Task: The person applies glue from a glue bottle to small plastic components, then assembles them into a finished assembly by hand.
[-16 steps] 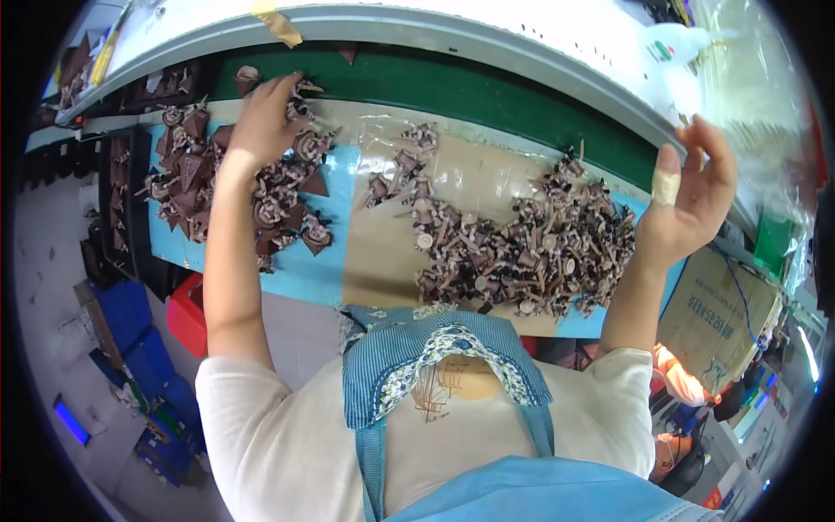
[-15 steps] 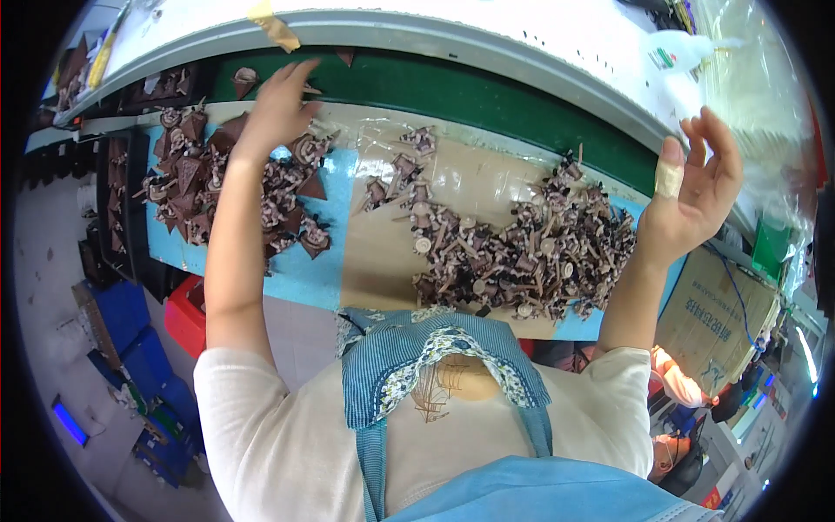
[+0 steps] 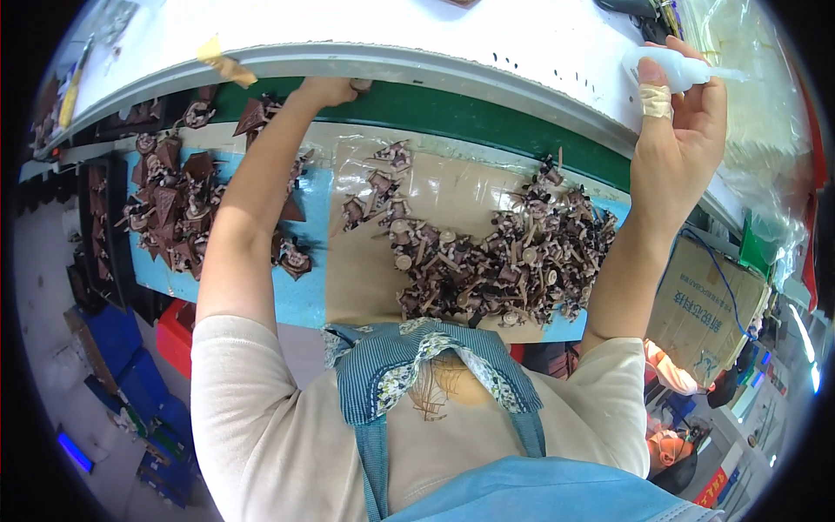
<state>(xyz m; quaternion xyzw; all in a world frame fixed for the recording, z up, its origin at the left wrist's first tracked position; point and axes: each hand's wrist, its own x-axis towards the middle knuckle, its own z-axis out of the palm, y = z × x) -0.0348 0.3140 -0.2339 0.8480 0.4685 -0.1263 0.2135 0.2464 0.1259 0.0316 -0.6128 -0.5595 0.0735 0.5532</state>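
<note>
My right hand (image 3: 683,130), with tan tape round the thumb, is closed round a white squeeze bottle (image 3: 665,70) with a thin nozzle, held over the white shelf at the right. My left hand (image 3: 330,90) reaches to the green strip (image 3: 426,109) under the shelf's front edge. Its fingers are curled and partly hidden; a dark bit shows at their tips, too small to name. Brown cone-shaped pieces with small figures (image 3: 170,204) lie heaped left of my left forearm. Many small brown and cream figure parts (image 3: 513,261) form a pile between my arms.
The white shelf (image 3: 391,35) runs across the far side, with a strip of tan tape (image 3: 226,63) on its edge. Clear plastic bags (image 3: 757,130) hang at the right above a cardboard box (image 3: 709,304). A black tray (image 3: 109,217) stands at the left; another person (image 3: 674,448) is at lower right.
My right hand has moved up and taken hold of the white bottle, which lay on the shelf. My left hand has gone right along the green strip, and its fingers have curled.
</note>
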